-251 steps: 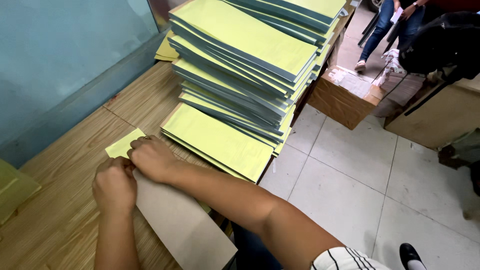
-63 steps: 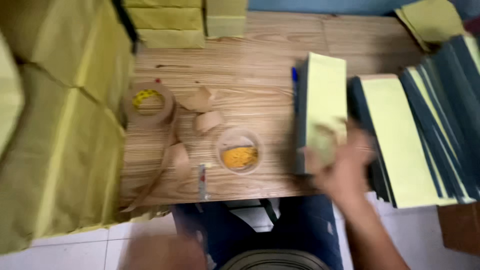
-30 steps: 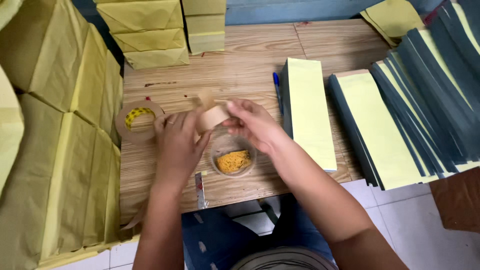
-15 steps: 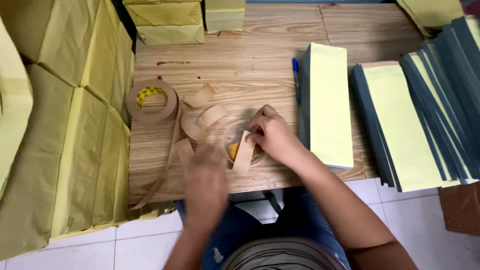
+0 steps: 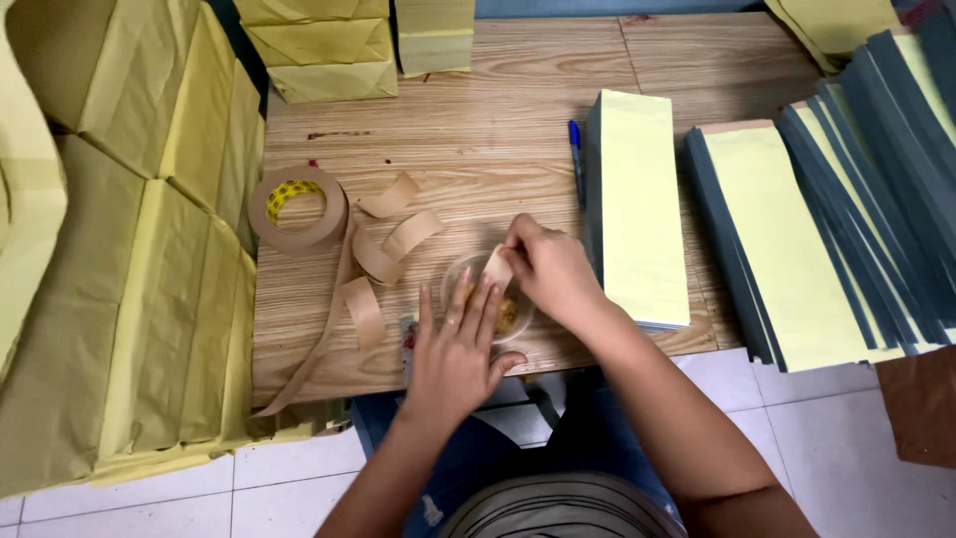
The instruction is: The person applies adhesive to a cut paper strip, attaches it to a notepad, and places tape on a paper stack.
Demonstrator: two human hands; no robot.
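Right hand [image 5: 553,269] pinches a brown paper strip [image 5: 497,267] over the round dish [image 5: 468,274]; left hand [image 5: 456,354], fingers spread, apparently steadies it.

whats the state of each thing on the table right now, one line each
left hand: flat, fingers spread over the small round container
right hand: pinching a brown tape strip
brown tape strip: held over the container
small round container: open, yellowish contents
tape roll: lying flat, long tail unrolled
cut tape pieces: loose, curled
blue pen: lying beside the upright booklet stack
booklet stack: standing on edge
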